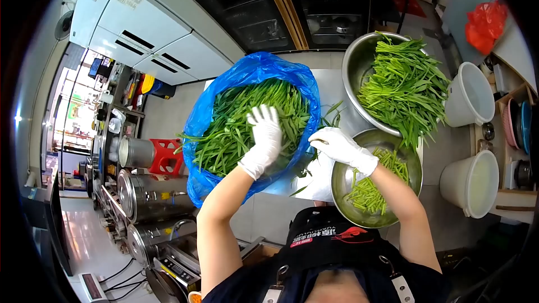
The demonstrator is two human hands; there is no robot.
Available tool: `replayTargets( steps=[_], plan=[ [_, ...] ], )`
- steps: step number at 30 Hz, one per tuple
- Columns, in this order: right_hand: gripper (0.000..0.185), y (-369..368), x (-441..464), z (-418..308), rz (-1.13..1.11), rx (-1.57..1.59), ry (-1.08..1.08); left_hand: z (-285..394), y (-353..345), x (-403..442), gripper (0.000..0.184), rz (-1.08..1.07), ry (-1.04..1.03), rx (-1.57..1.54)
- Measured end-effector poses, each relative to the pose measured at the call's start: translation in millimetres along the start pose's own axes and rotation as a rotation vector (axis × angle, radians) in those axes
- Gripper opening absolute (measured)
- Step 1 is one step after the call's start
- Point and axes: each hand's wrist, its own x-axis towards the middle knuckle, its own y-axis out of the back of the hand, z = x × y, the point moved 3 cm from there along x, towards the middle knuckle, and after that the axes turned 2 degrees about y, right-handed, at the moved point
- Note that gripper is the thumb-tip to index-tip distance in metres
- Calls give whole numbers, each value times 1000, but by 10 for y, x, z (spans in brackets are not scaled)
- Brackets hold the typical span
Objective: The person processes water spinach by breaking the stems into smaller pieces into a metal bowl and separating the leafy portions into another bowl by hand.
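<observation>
A blue plastic bag (196,129) stands wide open, filled with long-stemmed leafy greens (236,98) that look like water spinach. Over these greens is my left hand (264,137), in a white glove, its fingers spread and nothing in them. My right hand (343,149), gloved too, is between the bag and a metal bowl (412,190). Its fingertips are pinched together; whatever is between them is too small to make out. Short green stem pieces (375,190) lie in that bowl, partly under my right forearm. Behind it, a larger steel basin (352,67) holds a heap of leafy greens (401,81).
Scattered leaves lie on the pale work surface (325,78) between bag and bowls. Two white buckets (470,95) stand to the right. Left are a red stool (167,157) and large steel pots (135,196). A white refrigerator (140,22) and dark glass-door cabinets (224,5) stand behind.
</observation>
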Motion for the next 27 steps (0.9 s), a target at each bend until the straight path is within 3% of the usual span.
replayTargets(
  steps=[1,4,7,8,11,17,20,24,27],
  plan=[
    [24,48,-51,-6,-10,-16,-35,-83,-8,24,119,-142,49,9],
    [23,135,-215,43,-30,-54,-112,-285,85,150,107,-279,107,-104],
    [23,178,-323,70,-15,-18,-139,-426,-24,286,47,-193,99,-229],
    [24,192,-340,62,-2,-7,-146,-432,-55,299,40,-152,75,-210],
    [24,237,-369,16,19,14,-166,-493,47,285,39,-207,-51,-209],
    [24,323,-397,16,37,-36,-143,-1067,476,404,43,-308,-122,-671],
    [24,346,-367,3,48,-54,-122,-1396,628,422,54,-306,-80,-933],
    [25,411,-295,-94,53,-32,-141,-1608,689,189,49,-405,15,-1307],
    [25,334,-217,-76,29,19,-194,-1404,183,-130,49,-399,37,-1340]
  ],
)
